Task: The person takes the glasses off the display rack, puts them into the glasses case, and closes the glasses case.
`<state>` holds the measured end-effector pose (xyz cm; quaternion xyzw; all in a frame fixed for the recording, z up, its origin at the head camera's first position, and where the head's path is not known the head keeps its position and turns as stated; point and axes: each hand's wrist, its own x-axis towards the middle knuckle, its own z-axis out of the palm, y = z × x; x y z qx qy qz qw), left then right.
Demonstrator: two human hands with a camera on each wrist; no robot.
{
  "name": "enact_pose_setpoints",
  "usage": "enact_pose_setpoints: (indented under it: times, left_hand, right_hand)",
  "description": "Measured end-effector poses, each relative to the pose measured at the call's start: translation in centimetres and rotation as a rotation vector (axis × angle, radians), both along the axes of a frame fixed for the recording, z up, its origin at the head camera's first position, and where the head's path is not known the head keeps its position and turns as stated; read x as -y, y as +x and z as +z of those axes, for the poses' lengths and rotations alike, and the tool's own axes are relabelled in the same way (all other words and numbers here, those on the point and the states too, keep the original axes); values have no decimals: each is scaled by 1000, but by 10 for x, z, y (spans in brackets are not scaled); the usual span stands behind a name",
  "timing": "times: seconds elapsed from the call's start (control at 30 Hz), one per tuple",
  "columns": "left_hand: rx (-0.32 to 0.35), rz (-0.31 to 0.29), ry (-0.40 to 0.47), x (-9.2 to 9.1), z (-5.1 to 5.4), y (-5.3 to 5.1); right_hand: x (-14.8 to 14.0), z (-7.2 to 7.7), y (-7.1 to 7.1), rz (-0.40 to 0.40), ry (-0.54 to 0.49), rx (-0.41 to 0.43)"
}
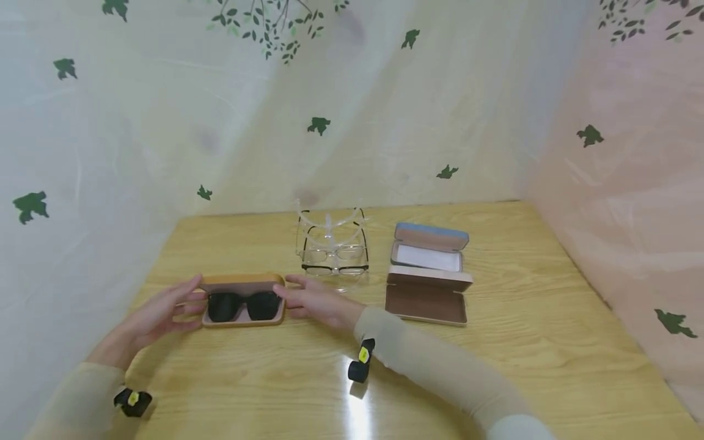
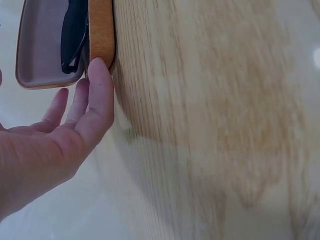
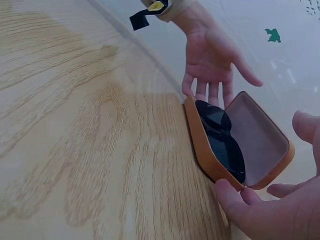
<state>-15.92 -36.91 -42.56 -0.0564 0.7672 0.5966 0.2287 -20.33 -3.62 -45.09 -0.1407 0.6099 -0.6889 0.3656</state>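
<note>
An orange-brown glasses case [image 1: 242, 279] stands with its lid up at the left of the table, its lining mauve. Dark sunglasses [image 1: 263, 306] lie inside it, lenses toward me. At the case's left end my left hand [image 1: 156, 318] touches the outside with extended fingertips, seen closely in the left wrist view on the case wall [image 2: 101, 32]. My right hand [image 1: 321, 300] is at the right end. In the right wrist view, the fingertips of that hand [image 3: 285, 215] touch the case's near corner, the thumb held apart.
Several pairs of eyeglasses [image 1: 334, 269] sit in a column on a clear stand [image 1: 329, 226] at the back middle. Right of them are two more raised-lid cases, a blue one [image 1: 431, 234] behind a brown-lined one [image 1: 426, 305]. Patterned curtains [image 1: 374, 140] border the wooden table [image 1: 264, 379].
</note>
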Motion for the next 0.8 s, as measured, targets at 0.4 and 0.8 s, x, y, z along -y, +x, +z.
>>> enact_pose_setpoints:
  times: [0.4,0.8]
  left_hand:
    - [9,-8,-52,1,0,-9]
    - [-6,28,-48,-4,-9,-2]
  right_hand:
    - [15,3,-7,-107,43,2]
    - [27,10,-3,-163,167,-20]
